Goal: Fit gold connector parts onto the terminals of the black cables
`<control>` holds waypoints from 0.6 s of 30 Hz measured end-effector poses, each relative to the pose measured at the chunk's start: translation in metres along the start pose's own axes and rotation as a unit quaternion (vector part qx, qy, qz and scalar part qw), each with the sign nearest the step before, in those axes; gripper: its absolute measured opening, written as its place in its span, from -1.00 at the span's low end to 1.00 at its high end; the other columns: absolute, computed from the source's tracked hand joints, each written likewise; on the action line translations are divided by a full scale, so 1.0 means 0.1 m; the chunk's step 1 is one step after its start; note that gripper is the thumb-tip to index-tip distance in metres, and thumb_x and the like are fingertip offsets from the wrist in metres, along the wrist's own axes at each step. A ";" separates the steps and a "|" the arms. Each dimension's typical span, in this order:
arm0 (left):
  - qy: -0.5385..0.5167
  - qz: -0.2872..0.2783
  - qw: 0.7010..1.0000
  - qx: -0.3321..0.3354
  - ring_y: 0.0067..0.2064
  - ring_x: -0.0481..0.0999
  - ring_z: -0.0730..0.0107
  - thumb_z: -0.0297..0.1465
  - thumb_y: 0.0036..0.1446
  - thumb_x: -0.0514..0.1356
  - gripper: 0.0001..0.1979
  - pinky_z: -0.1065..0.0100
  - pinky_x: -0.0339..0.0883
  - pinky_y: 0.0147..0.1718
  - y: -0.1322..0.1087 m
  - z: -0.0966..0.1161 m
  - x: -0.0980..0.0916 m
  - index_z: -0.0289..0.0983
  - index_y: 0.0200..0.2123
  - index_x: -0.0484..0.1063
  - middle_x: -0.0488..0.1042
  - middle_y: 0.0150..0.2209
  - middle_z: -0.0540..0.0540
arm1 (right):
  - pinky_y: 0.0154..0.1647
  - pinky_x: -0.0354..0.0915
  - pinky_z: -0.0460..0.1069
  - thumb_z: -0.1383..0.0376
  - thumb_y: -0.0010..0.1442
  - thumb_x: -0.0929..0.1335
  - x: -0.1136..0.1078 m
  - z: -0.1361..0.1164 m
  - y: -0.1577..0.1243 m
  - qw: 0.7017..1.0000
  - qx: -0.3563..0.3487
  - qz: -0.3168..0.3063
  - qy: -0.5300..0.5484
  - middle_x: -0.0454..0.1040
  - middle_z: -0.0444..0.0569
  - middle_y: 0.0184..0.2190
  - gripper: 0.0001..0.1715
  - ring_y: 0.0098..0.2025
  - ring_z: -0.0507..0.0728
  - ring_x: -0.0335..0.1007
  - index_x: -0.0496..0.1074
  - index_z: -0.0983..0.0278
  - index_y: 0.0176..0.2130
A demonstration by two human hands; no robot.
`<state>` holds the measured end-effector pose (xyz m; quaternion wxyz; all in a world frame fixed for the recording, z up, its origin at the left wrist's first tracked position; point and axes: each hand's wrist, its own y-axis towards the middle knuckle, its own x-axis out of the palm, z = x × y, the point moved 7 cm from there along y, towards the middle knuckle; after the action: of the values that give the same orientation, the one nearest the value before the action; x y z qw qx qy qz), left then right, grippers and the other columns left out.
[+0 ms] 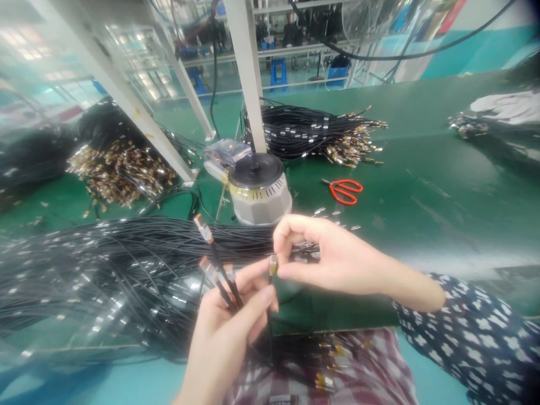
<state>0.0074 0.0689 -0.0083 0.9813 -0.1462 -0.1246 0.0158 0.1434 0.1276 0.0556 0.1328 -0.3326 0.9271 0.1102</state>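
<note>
My left hand (238, 315) is closed around several black cables. Three of their silver connectors with orange tips (203, 228) stick up past its fingers. Between its thumb and forefinger another black cable is pinched upright, topped by a small metal connector (273, 264) with a yellowish part. My right hand (324, 256) is in a pinch, thumb and forefinger at that connector's right side. Any smaller item between those fingertips is hidden. Behind both hands lies a thick bundle of black cables (139, 247) on the green table. More cables with yellowish ends (324, 382) rest on the lap.
A round dispenser with a black top (257, 171) stands beyond my hands, beside a white post (247, 73). Red-handled scissors (346, 191) lie to its right. Other cable bundles (295, 132) sit at the back, with another heap (122, 174) at the left.
</note>
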 end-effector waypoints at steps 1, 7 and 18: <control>0.003 0.000 1.000 0.000 -0.61 0.23 0.60 -0.36 0.04 0.38 -0.71 0.57 -0.01 -0.68 -0.01 0.00 0.00 -0.13 -0.11 0.62 0.45 -0.56 -0.03 | -0.18 0.31 -0.05 0.51 0.11 0.35 0.00 -0.01 0.00 1.000 -0.001 -0.003 -0.005 0.48 -0.15 -0.35 -0.79 -0.29 0.05 0.45 0.29 0.25 -0.28; 0.004 -0.003 1.000 0.011 -0.62 0.23 0.64 -0.38 0.05 0.37 -0.72 0.56 0.02 -0.68 -0.02 0.02 0.01 -0.14 -0.12 0.63 0.45 -0.54 -0.02 | -0.19 0.28 -0.07 0.52 0.09 0.32 0.00 -0.03 0.01 0.999 0.004 0.002 -0.038 0.48 -0.17 -0.35 -0.79 -0.30 0.03 0.44 0.29 0.25 -0.29; 0.010 0.018 1.000 0.007 -0.59 0.28 0.59 -0.37 0.02 0.38 -0.70 0.56 0.08 -0.67 -0.05 0.00 -0.02 -0.16 -0.11 0.61 0.47 -0.51 -0.03 | -0.31 0.23 -0.10 0.48 0.01 0.34 -0.02 -0.01 0.01 0.992 0.059 0.052 -0.094 0.53 -0.25 -0.45 -0.78 -0.38 0.01 0.42 0.25 0.21 -0.34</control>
<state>0.0058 0.0644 -0.0075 0.9830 -0.1419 -0.1118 0.0325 0.1437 0.1291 0.0573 0.2329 -0.2637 0.9314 0.0932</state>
